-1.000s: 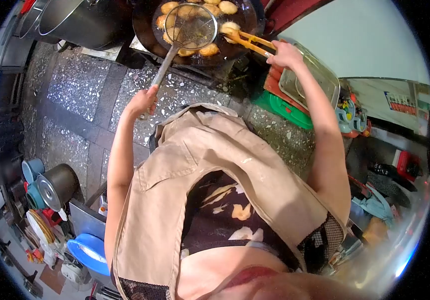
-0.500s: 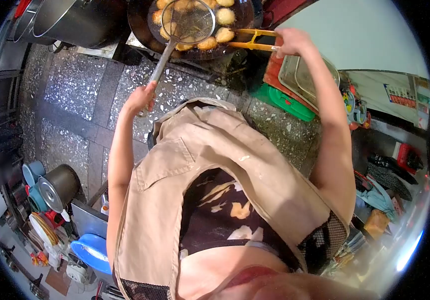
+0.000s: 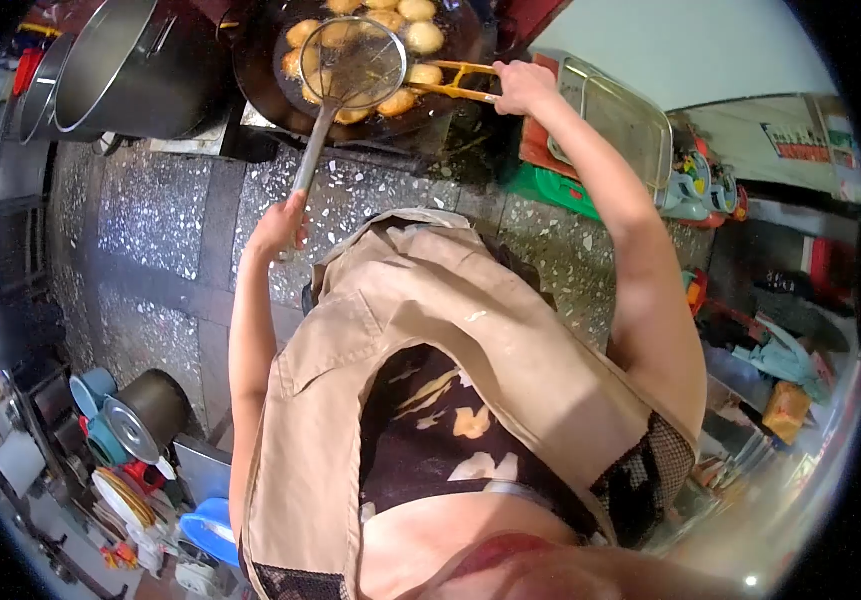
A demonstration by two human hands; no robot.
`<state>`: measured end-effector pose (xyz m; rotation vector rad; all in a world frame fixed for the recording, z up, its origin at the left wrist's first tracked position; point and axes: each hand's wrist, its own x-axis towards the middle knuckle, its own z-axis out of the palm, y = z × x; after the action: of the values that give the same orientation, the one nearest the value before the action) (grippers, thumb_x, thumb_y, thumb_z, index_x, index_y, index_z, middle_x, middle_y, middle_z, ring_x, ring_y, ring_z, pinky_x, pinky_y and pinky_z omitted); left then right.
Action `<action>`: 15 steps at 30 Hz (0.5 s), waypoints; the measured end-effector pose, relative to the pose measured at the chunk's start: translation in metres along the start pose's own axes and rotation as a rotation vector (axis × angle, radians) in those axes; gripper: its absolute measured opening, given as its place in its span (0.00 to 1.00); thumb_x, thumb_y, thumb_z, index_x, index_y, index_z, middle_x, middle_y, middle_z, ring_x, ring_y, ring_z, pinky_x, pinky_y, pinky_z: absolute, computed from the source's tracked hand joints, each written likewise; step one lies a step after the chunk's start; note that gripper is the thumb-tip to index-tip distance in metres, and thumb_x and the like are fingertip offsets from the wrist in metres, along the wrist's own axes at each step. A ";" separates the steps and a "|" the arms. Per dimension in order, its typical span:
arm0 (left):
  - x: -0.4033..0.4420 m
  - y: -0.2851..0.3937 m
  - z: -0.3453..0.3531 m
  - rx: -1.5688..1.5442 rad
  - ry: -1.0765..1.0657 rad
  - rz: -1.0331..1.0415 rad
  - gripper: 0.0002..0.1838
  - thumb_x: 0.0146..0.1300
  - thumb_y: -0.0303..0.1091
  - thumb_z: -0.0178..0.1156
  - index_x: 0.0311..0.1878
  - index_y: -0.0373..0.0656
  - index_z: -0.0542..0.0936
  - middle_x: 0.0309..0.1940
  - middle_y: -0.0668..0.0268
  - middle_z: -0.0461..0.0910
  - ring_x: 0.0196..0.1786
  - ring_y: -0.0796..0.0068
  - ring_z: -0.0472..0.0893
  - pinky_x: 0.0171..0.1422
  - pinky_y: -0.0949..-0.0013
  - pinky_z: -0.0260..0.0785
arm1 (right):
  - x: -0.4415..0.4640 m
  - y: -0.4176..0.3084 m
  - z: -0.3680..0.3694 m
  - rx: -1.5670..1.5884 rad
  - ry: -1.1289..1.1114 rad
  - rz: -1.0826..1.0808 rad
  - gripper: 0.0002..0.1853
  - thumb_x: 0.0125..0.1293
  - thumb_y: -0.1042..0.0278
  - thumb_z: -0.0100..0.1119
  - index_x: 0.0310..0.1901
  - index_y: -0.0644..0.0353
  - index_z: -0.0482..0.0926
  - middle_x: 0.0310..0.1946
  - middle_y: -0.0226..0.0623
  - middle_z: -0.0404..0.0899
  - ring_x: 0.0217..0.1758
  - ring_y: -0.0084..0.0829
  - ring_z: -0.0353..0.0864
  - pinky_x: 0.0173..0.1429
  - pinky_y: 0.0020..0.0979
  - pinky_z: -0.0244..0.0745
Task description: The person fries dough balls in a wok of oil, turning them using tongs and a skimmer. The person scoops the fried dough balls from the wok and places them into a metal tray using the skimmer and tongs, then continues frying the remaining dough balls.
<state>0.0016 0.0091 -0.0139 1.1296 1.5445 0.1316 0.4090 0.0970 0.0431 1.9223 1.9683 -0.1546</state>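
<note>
The strainer (image 3: 356,62) is clasped over the wok (image 3: 259,92) by the left hand (image 3: 279,228), the tongs (image 3: 457,93) by the right hand (image 3: 526,88), and oil (image 3: 453,38) may be splashed if the right-side fried piece (image 3: 426,75), loosely pinched, slips.

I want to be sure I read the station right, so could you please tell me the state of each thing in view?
Wok: holding oil and frying pieces
Fried pieces: pale to golden
Strainer: in left hand, over the wok
Tongs: in right hand, partly spread; grip unclear
Large pot: upright, contents unclear
Blue basin: partly hidden
Apron: worn, slightly marked
</note>
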 end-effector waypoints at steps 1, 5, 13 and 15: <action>0.002 -0.002 -0.001 0.006 -0.014 -0.025 0.32 0.63 0.60 0.42 0.30 0.34 0.75 0.15 0.64 0.72 0.18 0.74 0.73 0.24 0.69 0.66 | 0.000 -0.002 0.001 -0.006 -0.019 0.007 0.26 0.46 0.56 0.62 0.48 0.58 0.72 0.40 0.38 0.78 0.44 0.36 0.79 0.44 0.36 0.76; -0.005 0.001 -0.005 0.180 -0.002 0.012 0.31 0.63 0.61 0.41 0.30 0.38 0.76 0.15 0.66 0.72 0.20 0.74 0.73 0.26 0.69 0.66 | 0.004 -0.011 0.008 0.068 -0.062 0.021 0.22 0.44 0.57 0.63 0.42 0.56 0.77 0.36 0.37 0.80 0.40 0.36 0.80 0.41 0.37 0.76; 0.031 -0.019 -0.012 0.076 -0.088 0.305 0.34 0.62 0.63 0.38 0.17 0.42 0.73 0.11 0.66 0.70 0.19 0.73 0.72 0.25 0.67 0.62 | 0.106 -0.066 0.117 0.754 0.400 0.710 0.12 0.48 0.61 0.55 0.28 0.59 0.81 0.29 0.39 0.81 0.35 0.33 0.80 0.35 0.32 0.73; 0.048 0.010 0.002 0.111 -0.115 0.295 0.34 0.62 0.63 0.38 0.18 0.42 0.73 0.12 0.66 0.70 0.19 0.73 0.72 0.25 0.67 0.62 | 0.019 -0.072 0.015 1.839 0.510 1.115 0.11 0.60 0.71 0.44 0.29 0.65 0.78 0.32 0.45 0.80 0.31 0.39 0.78 0.35 0.40 0.73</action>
<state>0.0147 0.0472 -0.0416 1.4249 1.2897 0.1776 0.3416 0.1059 0.0091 3.9687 0.0250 -1.6250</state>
